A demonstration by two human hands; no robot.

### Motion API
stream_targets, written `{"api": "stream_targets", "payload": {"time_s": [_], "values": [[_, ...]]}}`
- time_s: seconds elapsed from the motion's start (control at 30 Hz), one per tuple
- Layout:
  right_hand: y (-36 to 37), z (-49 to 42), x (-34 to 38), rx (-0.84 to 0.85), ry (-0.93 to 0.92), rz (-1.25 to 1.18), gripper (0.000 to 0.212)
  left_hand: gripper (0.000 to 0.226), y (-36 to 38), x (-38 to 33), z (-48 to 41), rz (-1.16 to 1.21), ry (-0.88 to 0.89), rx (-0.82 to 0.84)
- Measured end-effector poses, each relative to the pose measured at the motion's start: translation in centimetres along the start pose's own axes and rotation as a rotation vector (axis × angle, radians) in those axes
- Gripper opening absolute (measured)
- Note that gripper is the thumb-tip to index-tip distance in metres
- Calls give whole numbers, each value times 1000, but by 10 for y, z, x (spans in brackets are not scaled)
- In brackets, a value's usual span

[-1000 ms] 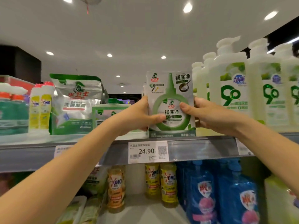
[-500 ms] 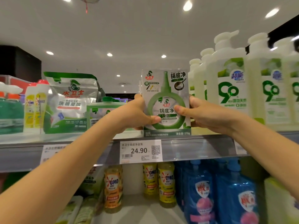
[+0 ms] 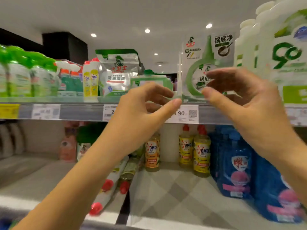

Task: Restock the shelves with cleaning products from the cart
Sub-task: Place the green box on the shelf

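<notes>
Both hands empty: left hand (image 3: 143, 111) and right hand (image 3: 249, 100) hover near front of upper shelf (image 3: 79, 112), fingers loosely spread, touching nothing. Green-and-white cleaner pack (image 3: 207, 53) stands upright at shelf's front edge, beyond hands. White pump bottles (image 3: 282, 55) just right of it, clear divider (image 3: 179, 72) just left. Pack likely light, thin, stiff-faced and glossy; probably tips easily. Best hold: both side edges, low to mid height, thumbs on front face. Contact with neighbours unclear.

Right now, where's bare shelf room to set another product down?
Lower shelf: bare floor in front of the yellow OMO bottles, between the toppled red-capped bottles and the blue pouches; also its left end. Upper shelf is crowded side to side.
</notes>
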State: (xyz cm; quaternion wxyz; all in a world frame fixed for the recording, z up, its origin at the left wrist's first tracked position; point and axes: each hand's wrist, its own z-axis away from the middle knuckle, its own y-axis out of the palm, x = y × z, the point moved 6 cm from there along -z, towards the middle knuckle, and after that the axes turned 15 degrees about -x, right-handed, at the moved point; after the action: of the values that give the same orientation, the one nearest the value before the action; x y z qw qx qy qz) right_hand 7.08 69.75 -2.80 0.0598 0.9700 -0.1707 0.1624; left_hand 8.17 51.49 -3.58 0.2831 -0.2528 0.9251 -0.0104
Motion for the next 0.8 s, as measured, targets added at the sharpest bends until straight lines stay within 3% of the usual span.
{"api": "stream_targets", "payload": {"time_s": [0.17,0.33,0.47,0.67,0.8], "values": [[27,79,-1,219,198,-246,15,18,-34,19,69,22,-190,-77],[61,149,6,329,358,-448,10,11,-76,41,143,-61,-369,-106],[101,207,20,433,544,-556,15,10,-122,53,190,-63,-515,-220],[172,267,79,604,661,-663,8,15,-215,57,250,-123,-608,-425],[238,316,146,703,772,-776,18,10,-311,55,304,-229,-683,-580]]}}
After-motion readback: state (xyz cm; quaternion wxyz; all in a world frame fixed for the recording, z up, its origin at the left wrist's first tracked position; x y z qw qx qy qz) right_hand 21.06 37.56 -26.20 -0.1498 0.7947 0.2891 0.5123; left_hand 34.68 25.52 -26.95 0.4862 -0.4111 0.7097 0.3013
